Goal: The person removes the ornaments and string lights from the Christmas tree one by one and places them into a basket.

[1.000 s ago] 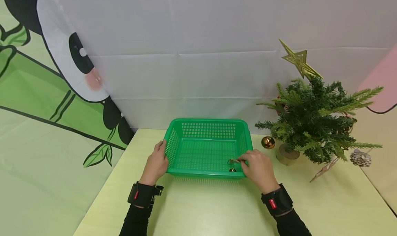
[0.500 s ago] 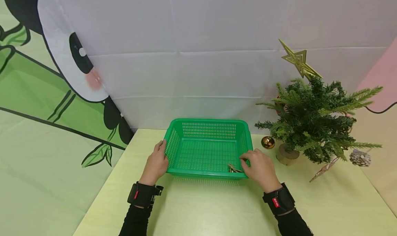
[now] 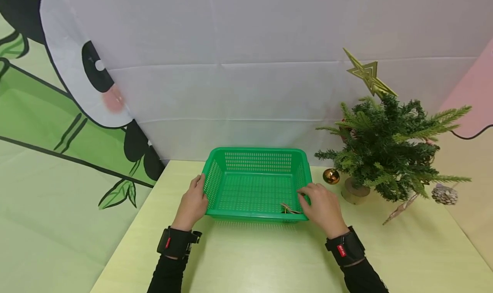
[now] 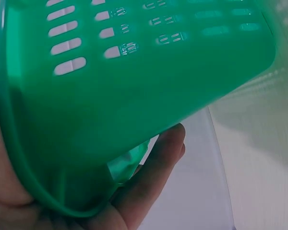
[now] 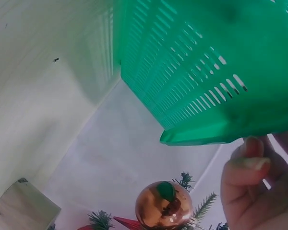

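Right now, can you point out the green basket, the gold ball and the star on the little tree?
green basket (image 3: 258, 156), head view, on its far perforated wall.
gold ball (image 3: 331, 176), head view, on the middle of its shiny surface.
star (image 3: 367, 73), head view, on its centre above the tree top.

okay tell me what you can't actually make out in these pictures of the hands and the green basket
- Small gold ornament in the green basket: too small in the head view to identify; absent from both wrist views.
- Right hand fingertips: head view hides them behind the basket's right rim; the right wrist view cuts the hand at the frame edge, so contact is unclear.
- Left hand: left wrist view shows the basket wall covering most of it.
- Ornaments in the small Christmas tree: hidden by branches.
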A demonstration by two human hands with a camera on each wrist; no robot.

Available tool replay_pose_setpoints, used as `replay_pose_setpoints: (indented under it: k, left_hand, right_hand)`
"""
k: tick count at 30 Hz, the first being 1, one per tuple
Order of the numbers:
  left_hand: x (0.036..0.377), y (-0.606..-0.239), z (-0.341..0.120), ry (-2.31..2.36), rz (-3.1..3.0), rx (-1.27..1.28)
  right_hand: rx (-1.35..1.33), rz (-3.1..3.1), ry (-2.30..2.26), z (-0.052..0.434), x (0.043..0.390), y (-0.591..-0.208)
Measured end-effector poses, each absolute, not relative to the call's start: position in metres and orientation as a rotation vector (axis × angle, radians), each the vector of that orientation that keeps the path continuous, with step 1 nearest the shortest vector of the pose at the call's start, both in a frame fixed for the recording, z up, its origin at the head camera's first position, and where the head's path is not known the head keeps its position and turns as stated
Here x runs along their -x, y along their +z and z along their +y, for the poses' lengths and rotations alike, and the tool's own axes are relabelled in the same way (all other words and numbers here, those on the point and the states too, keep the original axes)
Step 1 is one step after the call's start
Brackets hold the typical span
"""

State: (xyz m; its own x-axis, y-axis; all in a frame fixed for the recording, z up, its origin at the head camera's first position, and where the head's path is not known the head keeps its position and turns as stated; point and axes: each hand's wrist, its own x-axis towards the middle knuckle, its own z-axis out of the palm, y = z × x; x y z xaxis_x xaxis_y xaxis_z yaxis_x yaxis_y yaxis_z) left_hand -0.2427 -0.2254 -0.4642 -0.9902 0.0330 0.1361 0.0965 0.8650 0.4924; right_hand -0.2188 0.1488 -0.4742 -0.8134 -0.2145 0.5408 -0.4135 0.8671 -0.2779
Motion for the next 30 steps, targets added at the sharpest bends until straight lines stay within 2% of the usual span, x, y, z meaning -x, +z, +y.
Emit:
replay_pose_setpoints:
  k: [9, 30]
  left_hand:
    - [0.243, -0.466, -0.226, -0.774, -2.915, 0.098]
    - [0.245, -0.464, -0.226, -0.791, -2.927, 0.116]
  right_hand:
    - [-0.269, -2.346, 0.807, 0.156, 0.227, -0.483]
    - [-0.039, -2.191, 0.799, 0.178, 0.227, -0.489]
